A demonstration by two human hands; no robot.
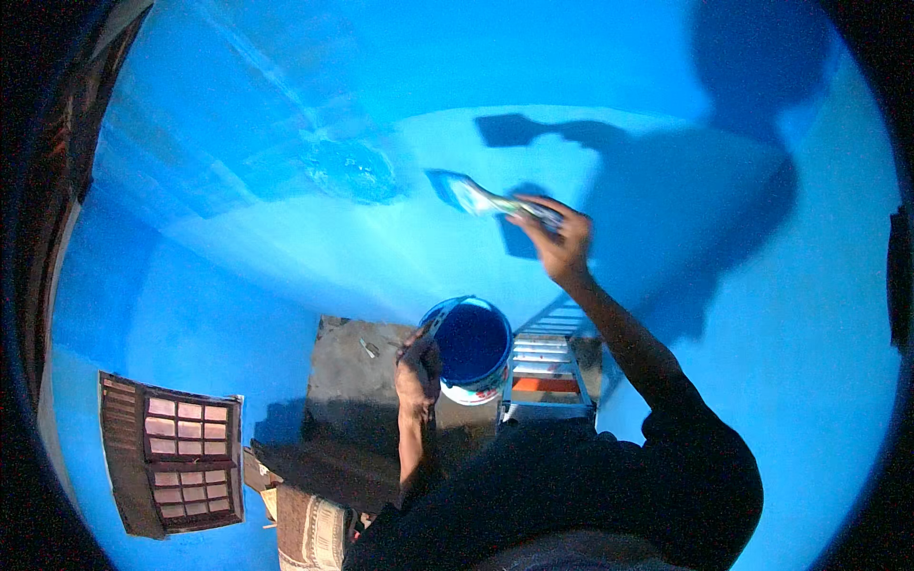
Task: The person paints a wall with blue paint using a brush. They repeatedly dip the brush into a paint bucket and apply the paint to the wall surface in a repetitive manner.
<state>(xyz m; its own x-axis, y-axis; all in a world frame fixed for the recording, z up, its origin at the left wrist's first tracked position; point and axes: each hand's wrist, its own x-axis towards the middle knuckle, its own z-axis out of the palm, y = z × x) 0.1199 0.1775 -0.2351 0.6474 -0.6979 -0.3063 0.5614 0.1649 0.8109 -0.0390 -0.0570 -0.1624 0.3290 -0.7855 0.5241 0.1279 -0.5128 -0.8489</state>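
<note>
My right hand (560, 239) grips the handle of a paintbrush (478, 196), blurred by motion, whose bristles point up and left in front of the blue wall (400, 250). Below it, my left hand (420, 367) is closed on the rim side of a bucket (473, 341) with dark blue paint inside. A thin flat tool or strip (444, 314) lies across the bucket's left rim by the fingers; its kind is unclear. A rough, glossier patch (350, 171) shows on the wall to the left of the bristles.
Below and right of the bucket stands an aluminium stepladder (546, 367) with an orange step. A small object (369, 348) lies on the grey floor (343, 378). At the lower left are a wooden-framed window (189, 457) and a patterned cloth (314, 532). My shadow falls on the wall.
</note>
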